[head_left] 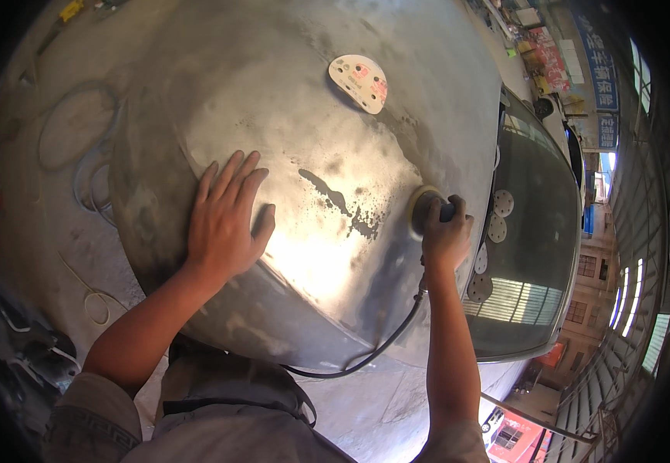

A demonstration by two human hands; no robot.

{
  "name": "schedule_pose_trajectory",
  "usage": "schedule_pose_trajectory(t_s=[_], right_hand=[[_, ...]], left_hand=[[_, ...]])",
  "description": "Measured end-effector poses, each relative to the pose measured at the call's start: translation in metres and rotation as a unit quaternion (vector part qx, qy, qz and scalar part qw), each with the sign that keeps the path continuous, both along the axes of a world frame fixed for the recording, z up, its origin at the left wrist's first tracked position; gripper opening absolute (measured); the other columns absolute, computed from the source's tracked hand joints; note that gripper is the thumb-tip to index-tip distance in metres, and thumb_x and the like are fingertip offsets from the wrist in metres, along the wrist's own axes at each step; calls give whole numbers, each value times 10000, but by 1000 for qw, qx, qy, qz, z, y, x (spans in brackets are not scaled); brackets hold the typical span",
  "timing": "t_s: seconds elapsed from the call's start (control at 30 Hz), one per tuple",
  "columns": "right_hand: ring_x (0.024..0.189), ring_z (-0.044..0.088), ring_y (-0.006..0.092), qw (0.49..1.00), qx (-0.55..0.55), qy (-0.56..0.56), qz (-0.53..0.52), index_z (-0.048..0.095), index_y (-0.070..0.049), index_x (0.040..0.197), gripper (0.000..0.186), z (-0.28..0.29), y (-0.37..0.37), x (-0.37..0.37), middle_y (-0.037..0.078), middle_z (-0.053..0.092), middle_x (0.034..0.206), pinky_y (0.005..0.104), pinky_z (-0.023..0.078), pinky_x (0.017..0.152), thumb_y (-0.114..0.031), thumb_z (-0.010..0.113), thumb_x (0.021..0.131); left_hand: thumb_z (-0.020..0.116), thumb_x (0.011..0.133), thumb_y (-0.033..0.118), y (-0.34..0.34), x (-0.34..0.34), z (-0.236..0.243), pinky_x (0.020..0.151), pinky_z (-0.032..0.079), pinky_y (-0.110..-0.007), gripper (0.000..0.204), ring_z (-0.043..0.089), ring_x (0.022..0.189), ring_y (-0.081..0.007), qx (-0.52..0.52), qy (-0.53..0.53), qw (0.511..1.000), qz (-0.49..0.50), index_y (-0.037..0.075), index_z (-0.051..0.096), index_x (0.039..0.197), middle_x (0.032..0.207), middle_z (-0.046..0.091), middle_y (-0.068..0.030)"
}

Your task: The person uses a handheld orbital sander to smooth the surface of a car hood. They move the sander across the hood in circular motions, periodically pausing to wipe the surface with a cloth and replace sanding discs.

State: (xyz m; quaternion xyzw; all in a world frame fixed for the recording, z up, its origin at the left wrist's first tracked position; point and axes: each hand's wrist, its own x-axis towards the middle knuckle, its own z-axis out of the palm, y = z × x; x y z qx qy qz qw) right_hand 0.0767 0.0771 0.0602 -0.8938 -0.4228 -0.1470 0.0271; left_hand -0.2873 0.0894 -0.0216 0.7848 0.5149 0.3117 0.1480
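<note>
My right hand (447, 238) grips a small round power sander (423, 208), whose pad rests against the car hood (273, 92) near the windshield side. A black hose (396, 332) runs from the sander's handle down and left past the hood's near edge. Flat on the hood's left part lies my left hand (228, 220), fingers stretched and holding nothing. Between the hands, the bare, shiny metal shows dark, speckled patches (327, 193). Farther off on the hood lies a pale half-round sanding disc (359, 81) with holes and reddish marks.
Several used sanding discs (497, 228) lie along the lower edge of the windshield (531, 255). Coiled hoses (92, 181) lie on the floor beyond the hood's left edge. Dark equipment (22, 347) stands at the lower left. Another car (562, 123) is parked behind.
</note>
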Motion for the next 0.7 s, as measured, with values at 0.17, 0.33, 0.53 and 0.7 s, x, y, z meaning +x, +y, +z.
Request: schedule_pose_trajectory(t_s=[0.17,0.33,0.53,0.7], right_hand=[[1005,775,443,999,0,-19,44,707,-283,1348,415,-6,-15,-4,182,694,1234,545,615,851,-538,685,1021],[1025,773,446,1000,-3,11,22,706,-281,1351,444,3,9,-4,192,683,1268,532,618,860,-563,691,1009],[983,780,438,998,10,-16,58,706,-280,1349,420,-7,2,-15,194,703,1217,525,621,840,-547,682,1025],[947,784,436,998,24,-57,14,720,-282,1315,406,-4,11,10,185,700,1211,516,630,806,-551,701,1012]], left_hand=[[708,999,213,0,0,2,1302,323,-583,478,482,1550,-388,3,-5,1000,4,12,605,1420,1592,594,-200],[696,1011,204,-2,1,0,1303,316,-595,481,475,1553,-409,1,-2,1000,-1,20,594,1444,1607,582,-206],[707,999,232,-2,2,-1,1300,326,-576,477,485,1547,-377,6,5,1000,5,10,612,1409,1584,599,-193],[708,997,232,0,2,-1,1299,325,-575,479,479,1550,-375,12,-3,1000,2,10,611,1410,1586,596,-192]])
